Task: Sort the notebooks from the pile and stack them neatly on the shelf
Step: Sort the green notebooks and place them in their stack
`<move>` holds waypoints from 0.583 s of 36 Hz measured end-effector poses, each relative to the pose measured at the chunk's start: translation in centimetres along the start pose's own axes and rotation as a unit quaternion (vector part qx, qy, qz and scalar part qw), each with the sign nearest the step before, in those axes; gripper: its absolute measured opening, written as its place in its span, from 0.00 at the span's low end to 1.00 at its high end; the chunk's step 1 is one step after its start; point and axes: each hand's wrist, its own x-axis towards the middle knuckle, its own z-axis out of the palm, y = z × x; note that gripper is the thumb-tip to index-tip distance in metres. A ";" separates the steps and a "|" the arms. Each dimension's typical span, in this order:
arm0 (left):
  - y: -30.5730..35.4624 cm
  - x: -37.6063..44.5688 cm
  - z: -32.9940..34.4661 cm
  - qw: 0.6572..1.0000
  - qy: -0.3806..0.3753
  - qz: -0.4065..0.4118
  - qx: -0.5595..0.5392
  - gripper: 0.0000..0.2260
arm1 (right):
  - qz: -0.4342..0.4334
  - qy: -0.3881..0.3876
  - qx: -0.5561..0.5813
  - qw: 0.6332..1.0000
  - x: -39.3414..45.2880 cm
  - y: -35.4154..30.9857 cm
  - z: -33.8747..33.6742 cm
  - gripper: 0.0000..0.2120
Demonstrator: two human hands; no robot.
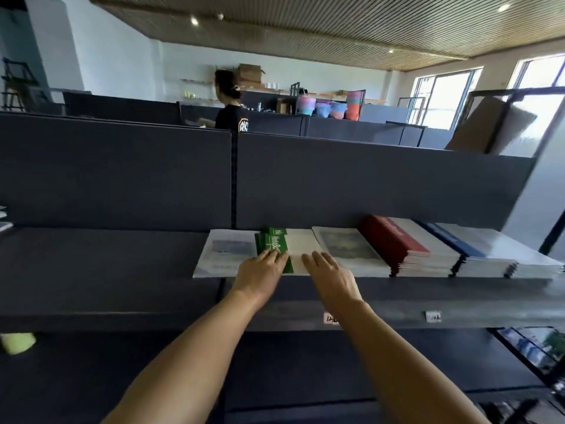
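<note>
Shelf [107,264]: a long dark board with a back panel; its left part is bare, its right half carries a row of notebook stacks laid flat.
Row of stacks: from the right, a blue-spined stack [489,255], then a red-spined stack [406,249], then a pale grey-cover stack [351,252], each leaning over its neighbour like tiles.
Green notebook [275,244]: green-and-white cover, lying on top of a pale notebook [223,252] at the left end of the row, just beside the grey-cover stack.
Left hand [260,275]: fingers straight and flat, pressing down on the green band of the cover; nothing gripped.
Right hand [328,275]: also flat and relaxed, fingers resting on the white part of the same cover, holding nothing.
Step in hand: placing and squaring, I judge; the green notebook is down on the shelf and both palms are settling it.
Next move: probably a nudge to line its edges with the notebook beneath, since the green spines look slightly fanned, then lifting both hands away to fetch another from the pile, which is not in view.
</note>
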 end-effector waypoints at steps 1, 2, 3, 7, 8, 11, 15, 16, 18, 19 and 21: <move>0.4 0.1 0.4 1.000 -0.007 -0.006 -0.003 0.32 | -0.008 -0.001 -0.003 1.000 0.0 0.5 0.4 0.25; 0.7 0.2 0.7 1.000 -0.014 -0.012 -0.004 0.32 | -0.016 -0.003 -0.005 1.000 0.1 1.0 0.8 0.24; 1.0 0.3 0.9 1.000 -0.019 -0.018 -0.004 0.32 | -0.024 -0.005 -0.009 1.000 0.2 1.3 1.2 0.24; 1.4 0.6 1.7 0.999 -0.024 -0.030 -0.010 0.30 | -0.054 -0.003 -0.035 0.998 0.3 2.1 2.8 0.22; 1.3 0.8 1.7 0.999 -0.027 -0.032 -0.017 0.29 | -0.056 0.003 -0.039 0.998 0.4 2.1 3.1 0.21; 0.9 1.6 1.6 0.998 -0.043 -0.032 -0.035 0.28 | -0.046 0.015 -0.052 0.997 0.8 2.3 3.4 0.20; 0.5 2.3 1.8 0.996 -0.069 -0.032 -0.055 0.29 | -0.041 0.005 -0.046 0.998 1.4 2.5 3.4 0.21; 0.4 2.5 1.8 0.995 -0.075 -0.031 -0.058 0.29 | -0.042 0.003 -0.043 0.998 1.6 2.6 3.4 0.20; 0.1 2.8 2.0 0.994 -0.082 -0.031 -0.064 0.27 | -0.047 0.000 -0.043 0.998 2.1 2.7 3.5 0.16; 0.1 3.0 2.1 0.994 -0.085 -0.031 -0.069 0.27 | -0.047 -0.003 -0.044 0.998 2.3 2.8 3.5 0.15; 0.0 3.3 2.3 0.992 -0.094 -0.035 -0.081 0.25 | -0.042 -0.005 -0.044 0.998 2.8 2.9 3.6 0.18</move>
